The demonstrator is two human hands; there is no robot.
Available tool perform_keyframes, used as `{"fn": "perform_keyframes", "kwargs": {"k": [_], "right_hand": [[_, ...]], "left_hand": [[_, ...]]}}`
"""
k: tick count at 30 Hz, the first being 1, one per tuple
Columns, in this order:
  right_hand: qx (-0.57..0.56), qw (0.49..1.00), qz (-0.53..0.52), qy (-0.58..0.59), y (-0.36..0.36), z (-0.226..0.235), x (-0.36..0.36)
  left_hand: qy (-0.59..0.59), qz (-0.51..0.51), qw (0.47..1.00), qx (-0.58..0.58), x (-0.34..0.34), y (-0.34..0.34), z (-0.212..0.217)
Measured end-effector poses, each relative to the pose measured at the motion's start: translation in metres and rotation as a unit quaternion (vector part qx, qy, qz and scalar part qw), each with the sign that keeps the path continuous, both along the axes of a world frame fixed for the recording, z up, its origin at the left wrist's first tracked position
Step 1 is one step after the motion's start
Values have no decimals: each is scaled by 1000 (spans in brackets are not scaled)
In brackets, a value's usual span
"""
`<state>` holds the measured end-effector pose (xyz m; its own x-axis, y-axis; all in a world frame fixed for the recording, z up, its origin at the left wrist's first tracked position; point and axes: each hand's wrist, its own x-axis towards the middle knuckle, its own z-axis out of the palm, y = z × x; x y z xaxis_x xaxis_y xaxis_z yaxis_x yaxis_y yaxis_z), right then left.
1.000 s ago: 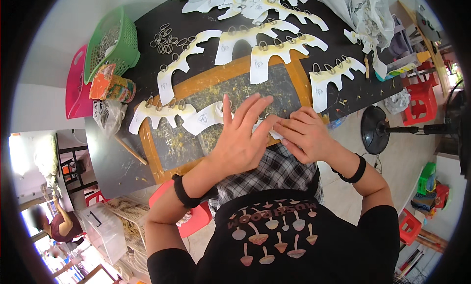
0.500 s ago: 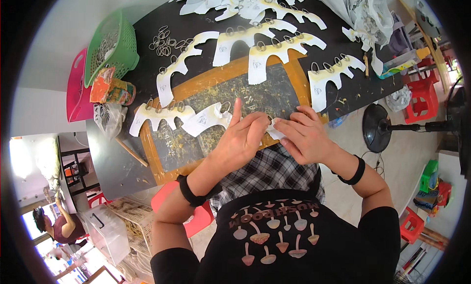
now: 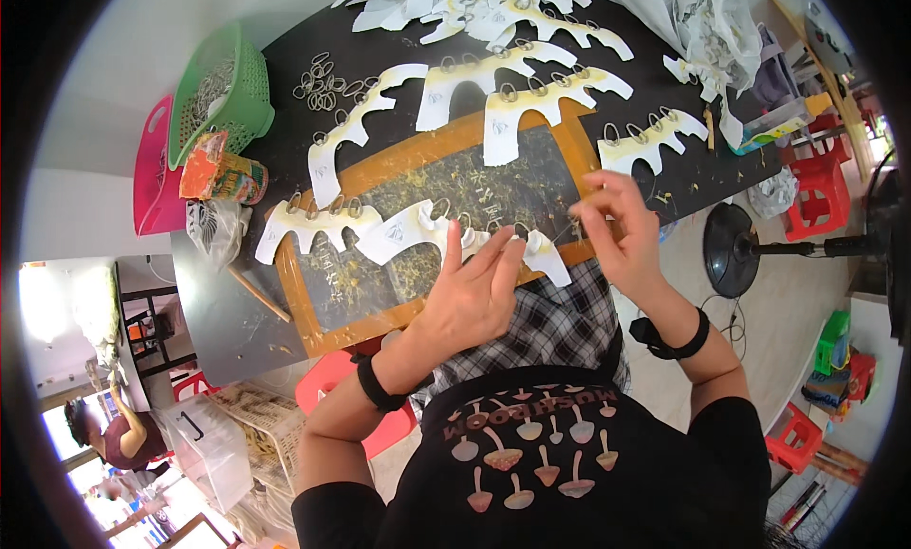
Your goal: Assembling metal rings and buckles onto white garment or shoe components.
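A white scalloped strip with metal rings [image 3: 408, 228] lies across the near side of the brown-framed dark board [image 3: 399, 207]. My left hand [image 3: 474, 288] rests over that strip, fingers stretched and thumb raised, its fingertips by a ring. The strip's right end [image 3: 548, 261] comes out past those fingertips over the near edge; its middle is partly hidden. Raised off to the right, my right hand [image 3: 622, 228] has thumb and forefinger closed near each other. Something thin shows at their tips, too fine to name.
Similar ringed strips [image 3: 543, 103] lie farther back, near a heap of white pieces [image 3: 465, 3]. Loose rings [image 3: 320, 82] lie left, beside a green basket [image 3: 223, 93], a pink basket [image 3: 157, 179] and a can [image 3: 232, 177]. A black fan [image 3: 729, 250] stands right.
My right hand has lifted away from the strip to the right and up. The strip's right end now lies spread out. My left hand's fingers have straightened over it.
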<state>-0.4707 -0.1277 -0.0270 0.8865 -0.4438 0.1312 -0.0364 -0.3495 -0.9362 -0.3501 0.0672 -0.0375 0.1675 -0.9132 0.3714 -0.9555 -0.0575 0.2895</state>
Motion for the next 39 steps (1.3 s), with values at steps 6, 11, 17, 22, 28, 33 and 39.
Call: {"fn": "perform_keyframes", "kwargs": {"k": [6,11,17,22,28,33,39], "right_hand": [[-282,959,-11,-17,20,-3,16],[-151,988,16,27,25,5,14],[-46,997,31,-44,25,31,10],[389,898,138,-152,26,35,6],[554,817,161,-27,20,27,21],[362,904,227,6,17,30,24],[386,906,163,-68,26,23,20]], "left_hand": [[11,20,1000,-20,-5,4,1],[202,122,969,-72,20,-7,14],[196,-40,980,2,54,-21,39],[407,-206,888,-52,54,-17,56],[492,-147,855,-67,55,-12,51],[439,-141,887,-28,59,-11,61],[553,-43,821,-139,52,-2,47]]}}
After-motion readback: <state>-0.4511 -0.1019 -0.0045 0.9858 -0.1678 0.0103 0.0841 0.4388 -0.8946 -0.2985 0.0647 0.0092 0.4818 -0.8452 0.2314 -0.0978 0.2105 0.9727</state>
